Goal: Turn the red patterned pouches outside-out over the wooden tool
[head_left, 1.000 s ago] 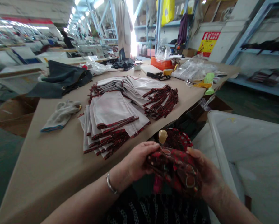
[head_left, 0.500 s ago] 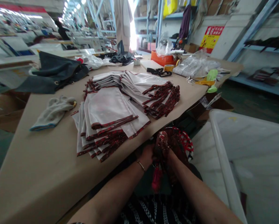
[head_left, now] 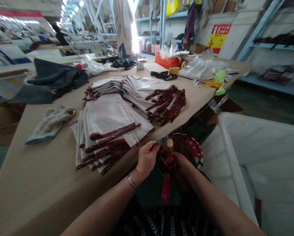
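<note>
My left hand [head_left: 147, 159] is closed in a pinch on a small dark flat piece [head_left: 162, 140] just past the table's front edge; its exact kind is unclear. Beside that piece shows a round yellowish knob-like thing [head_left: 169, 143]. My right hand [head_left: 181, 163] is closed on a dark red patterned cloth [head_left: 168, 160], its fingers partly hidden. A pink tassel [head_left: 166, 188] hangs below. Left of my hands, on the table, lies a stack of folded whitish cloth pieces [head_left: 109, 113] with dark red patterned edges. A second fanned stack [head_left: 147, 87] lies behind it.
A grey work glove [head_left: 50, 123] and dark cloth [head_left: 55, 78] lie on the left of the brown table [head_left: 46, 183]. An orange box [head_left: 167, 60], tape [head_left: 174, 70] and plastic bags [head_left: 202, 67] are at the back. A white bin [head_left: 225, 131] stands at right, near a red-and-white round rim [head_left: 197, 149].
My left hand has come up and left from the dark red cloth, now pinching the dark piece. The yellowish knob has come into sight. The view has shifted slightly.
</note>
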`<state>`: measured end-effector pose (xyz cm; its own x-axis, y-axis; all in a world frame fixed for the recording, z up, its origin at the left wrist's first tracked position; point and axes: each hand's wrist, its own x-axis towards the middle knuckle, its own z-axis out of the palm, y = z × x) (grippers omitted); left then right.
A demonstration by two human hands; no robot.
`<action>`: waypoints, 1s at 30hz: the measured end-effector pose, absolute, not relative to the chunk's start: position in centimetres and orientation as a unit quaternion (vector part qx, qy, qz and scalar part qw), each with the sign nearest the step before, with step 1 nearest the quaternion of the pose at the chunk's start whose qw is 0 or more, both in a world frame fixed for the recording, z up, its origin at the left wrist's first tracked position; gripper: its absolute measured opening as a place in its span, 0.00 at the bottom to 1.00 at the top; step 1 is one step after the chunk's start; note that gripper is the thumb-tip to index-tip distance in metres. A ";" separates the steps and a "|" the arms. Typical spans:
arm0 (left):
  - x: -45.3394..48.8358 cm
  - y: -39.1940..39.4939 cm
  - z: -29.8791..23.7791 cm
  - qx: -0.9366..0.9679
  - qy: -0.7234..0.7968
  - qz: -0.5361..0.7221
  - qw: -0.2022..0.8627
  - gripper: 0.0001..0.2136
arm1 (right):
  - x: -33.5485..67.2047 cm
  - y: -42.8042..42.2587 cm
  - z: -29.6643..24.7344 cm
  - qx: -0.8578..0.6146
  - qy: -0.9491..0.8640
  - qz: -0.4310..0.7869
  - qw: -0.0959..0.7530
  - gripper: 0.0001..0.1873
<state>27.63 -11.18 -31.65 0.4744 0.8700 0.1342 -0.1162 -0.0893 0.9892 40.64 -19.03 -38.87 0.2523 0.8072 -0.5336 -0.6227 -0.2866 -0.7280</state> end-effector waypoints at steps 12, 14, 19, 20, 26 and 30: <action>28.0 -10.5 -30.5 0.500 0.317 0.507 0.627 0.08 | 42.4 -17.6 -39.1 -0.488 0.031 0.613 0.621 0.18; 26.8 -11.3 -32.8 0.535 0.332 0.422 0.652 0.14 | 42.0 -17.6 -41.6 -0.522 0.027 0.619 0.586 0.18; 24.9 -11.7 -34.3 0.630 0.307 0.304 0.645 0.24 | 42.0 -17.7 -44.0 -0.610 -0.036 0.602 0.514 0.13; 24.6 -11.4 -34.2 0.636 0.307 0.302 0.640 0.16 | 42.3 -17.8 -44.0 -0.632 -0.055 0.586 0.504 0.13; 21.0 -9.7 -35.2 0.619 0.368 0.331 0.610 0.07 | 44.2 -20.6 -42.4 -0.726 -0.205 0.426 0.499 0.17; 20.6 -10.8 -33.5 0.685 0.356 0.333 0.542 0.06 | 42.5 -22.5 -39.8 -0.663 -0.393 0.355 0.530 0.36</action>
